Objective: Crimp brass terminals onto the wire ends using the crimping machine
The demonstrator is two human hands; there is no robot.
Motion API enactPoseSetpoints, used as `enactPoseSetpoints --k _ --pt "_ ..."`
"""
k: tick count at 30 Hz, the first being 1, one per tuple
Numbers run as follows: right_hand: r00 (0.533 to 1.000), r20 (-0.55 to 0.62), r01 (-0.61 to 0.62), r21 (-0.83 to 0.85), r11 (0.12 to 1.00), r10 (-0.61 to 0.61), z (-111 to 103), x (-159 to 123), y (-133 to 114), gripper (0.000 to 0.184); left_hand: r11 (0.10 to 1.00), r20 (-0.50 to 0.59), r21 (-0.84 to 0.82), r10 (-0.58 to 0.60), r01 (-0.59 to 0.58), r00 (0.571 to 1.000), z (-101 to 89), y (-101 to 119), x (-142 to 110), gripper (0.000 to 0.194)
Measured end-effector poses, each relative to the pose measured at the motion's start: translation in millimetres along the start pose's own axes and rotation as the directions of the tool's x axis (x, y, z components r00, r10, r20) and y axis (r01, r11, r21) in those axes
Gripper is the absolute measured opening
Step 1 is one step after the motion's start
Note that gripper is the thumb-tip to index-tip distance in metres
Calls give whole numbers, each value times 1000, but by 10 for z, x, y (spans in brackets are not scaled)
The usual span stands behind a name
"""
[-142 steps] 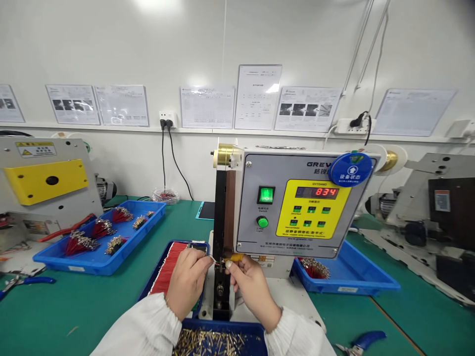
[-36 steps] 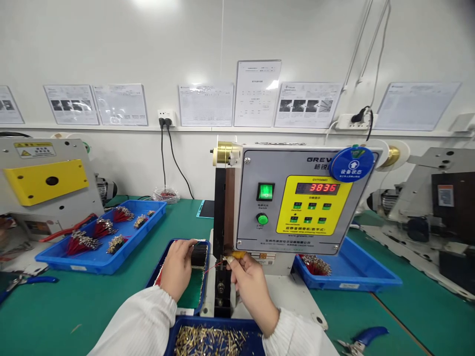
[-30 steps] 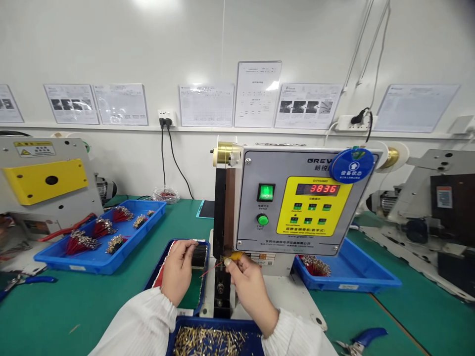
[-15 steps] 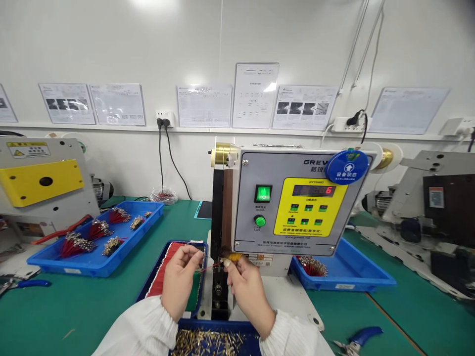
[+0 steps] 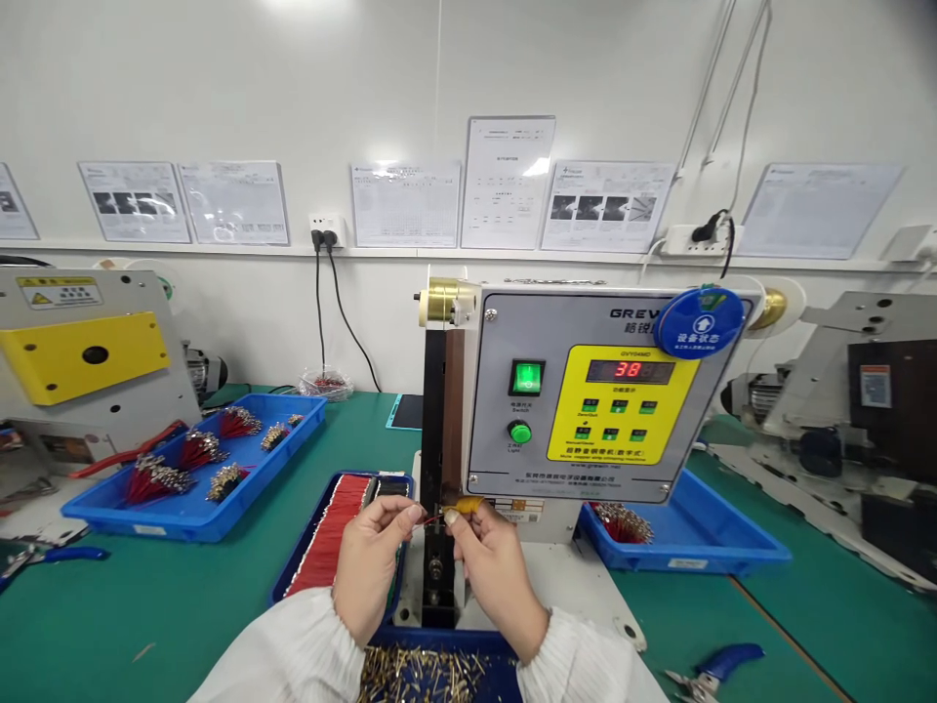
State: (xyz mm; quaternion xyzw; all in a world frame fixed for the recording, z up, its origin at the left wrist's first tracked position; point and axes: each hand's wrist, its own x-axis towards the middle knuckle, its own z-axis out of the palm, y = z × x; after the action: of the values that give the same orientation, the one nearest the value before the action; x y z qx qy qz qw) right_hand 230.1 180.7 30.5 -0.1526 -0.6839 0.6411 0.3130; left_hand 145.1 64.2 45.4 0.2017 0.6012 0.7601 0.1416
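My left hand (image 5: 370,566) pinches the end of a thin red wire (image 5: 430,518) and holds it at the slot of the grey crimping machine (image 5: 505,400). My right hand (image 5: 492,564) is pinched close on the other side of the slot, fingertips by a small yellow part (image 5: 468,505) under the machine's panel; what it holds is too small to name. Below my wrists lies a blue tray of loose brass terminals (image 5: 421,674). Left of the machine, a blue tray (image 5: 293,571) holds a row of red wires (image 5: 333,532).
A blue tray with bundled red wires (image 5: 191,469) lies at the left, beside a machine with a yellow cover (image 5: 84,356). Another blue tray (image 5: 692,542) sits right of the crimper, blue-handled pliers (image 5: 710,669) near the front right, more pliers (image 5: 51,557) at far left.
My left hand went to the tray of red wires, then came back to the machine's slot with a wire. The counter on the panel went up. My right hand stayed at the slot.
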Motion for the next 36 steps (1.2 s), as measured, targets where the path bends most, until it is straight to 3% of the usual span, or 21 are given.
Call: enactPoseSetpoints --k 36 --pt "1000 0 7 -10 1000 -7 -5 -15 -11 40 1000 20 -15 4 -4 1000 -13 -45 -2 36"
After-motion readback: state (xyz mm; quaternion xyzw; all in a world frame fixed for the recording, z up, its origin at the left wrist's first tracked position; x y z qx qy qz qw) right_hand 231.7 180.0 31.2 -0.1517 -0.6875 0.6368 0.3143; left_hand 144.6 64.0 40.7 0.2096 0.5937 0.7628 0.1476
